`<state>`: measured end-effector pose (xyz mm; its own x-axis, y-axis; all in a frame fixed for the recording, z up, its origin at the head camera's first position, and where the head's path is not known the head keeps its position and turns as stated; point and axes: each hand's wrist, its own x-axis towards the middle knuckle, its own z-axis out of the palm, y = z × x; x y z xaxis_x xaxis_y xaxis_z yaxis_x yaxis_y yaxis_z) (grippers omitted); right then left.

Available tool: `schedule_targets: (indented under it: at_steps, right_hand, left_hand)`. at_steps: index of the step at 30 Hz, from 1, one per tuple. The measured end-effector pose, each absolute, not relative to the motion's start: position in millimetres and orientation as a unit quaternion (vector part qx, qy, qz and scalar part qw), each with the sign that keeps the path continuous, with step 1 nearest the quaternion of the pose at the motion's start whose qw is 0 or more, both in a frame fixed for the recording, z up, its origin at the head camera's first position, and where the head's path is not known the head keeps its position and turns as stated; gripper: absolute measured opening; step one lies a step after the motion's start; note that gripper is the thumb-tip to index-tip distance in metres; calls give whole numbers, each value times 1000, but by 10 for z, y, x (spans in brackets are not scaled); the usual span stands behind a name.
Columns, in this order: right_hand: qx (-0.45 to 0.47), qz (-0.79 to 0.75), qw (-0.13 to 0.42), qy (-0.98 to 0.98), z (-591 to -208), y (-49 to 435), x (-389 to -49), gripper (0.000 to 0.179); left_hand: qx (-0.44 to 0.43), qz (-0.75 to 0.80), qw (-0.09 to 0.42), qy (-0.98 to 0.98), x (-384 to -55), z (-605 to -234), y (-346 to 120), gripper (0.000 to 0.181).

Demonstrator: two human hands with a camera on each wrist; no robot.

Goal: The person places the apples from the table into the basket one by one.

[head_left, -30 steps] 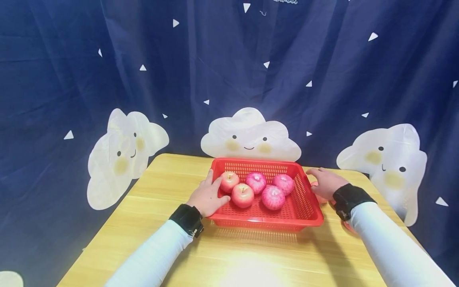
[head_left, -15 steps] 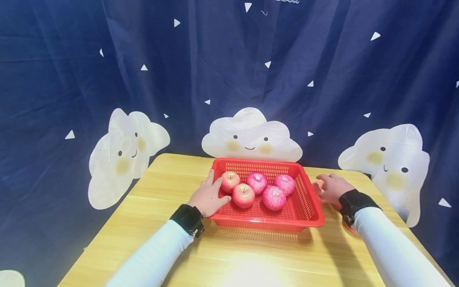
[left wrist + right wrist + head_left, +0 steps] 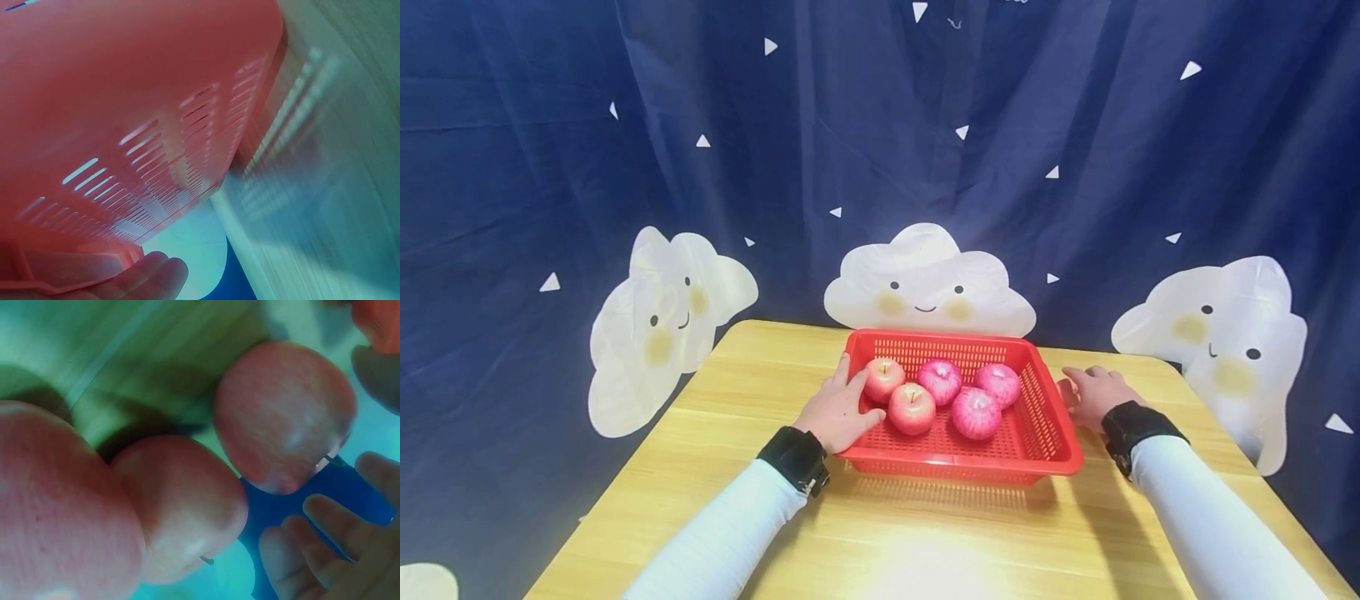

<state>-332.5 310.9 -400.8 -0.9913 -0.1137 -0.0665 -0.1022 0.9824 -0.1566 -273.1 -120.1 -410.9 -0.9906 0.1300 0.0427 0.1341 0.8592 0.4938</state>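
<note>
A red plastic basket (image 3: pixel 955 468) with slotted walls holds two pale red apples (image 3: pixel 912 410) and several pink-purple onions (image 3: pixel 977 414). My left hand (image 3: pixel 837 414) holds the basket's left rim, thumb inside; its fingertips show past the rim in the left wrist view. Beyond the basket's right wall, my right hand (image 3: pixel 1097 396) is at an apple (image 3: pixel 1065 392), which it partly covers. In the right wrist view, its parted fingers (image 3: pixel 337 525) are slightly bent beside the farthest apple (image 3: pixel 284 415), with a visible gap between them.
Two more apples, a middle one (image 3: pixel 181 506) and a large near one (image 3: pixel 56 506), lie in a row on the wooden table (image 3: pixel 760 517). My right arm hides them in the head view. A dark blue curtain (image 3: pixel 775 150) with clouds hangs behind the table.
My right hand has moved a little right, away from the basket's wall, and now sits lower by the apple. My left hand stays on the rim, and the basket's contents look unchanged.
</note>
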Motion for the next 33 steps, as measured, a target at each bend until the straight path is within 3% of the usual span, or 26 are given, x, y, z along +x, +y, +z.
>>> schedule_targets:
  at_steps: [4,12,19,25,28,33]
  right_hand:
    - [-41,-74,39,996,-4017,3111,-3322,95]
    - [-61,-39,22,997,-3985,3012,-3181,66]
    - [-76,-56,10,995,-4097,3058,-3237,51]
    - [-100,-96,20,990,-4184,3121,-3308,51]
    - [-91,-95,16,991,-4156,3127,-3297,60]
    - [-85,-86,-32,992,-4060,3135,-3230,68]
  left_hand:
    - [-70,-257,5,-964,-2734,-4099,-1200,94]
    - [-69,-253,8,-965,-2730,-4134,-1207,94]
    - [-66,-253,5,-965,-2728,-4146,-1206,94]
    - [-61,-251,3,-966,-2723,-4136,-1198,95]
    - [-61,-255,3,-965,-2723,-4124,-1192,95]
    - [-66,-254,5,-965,-2727,-4119,-1199,94]
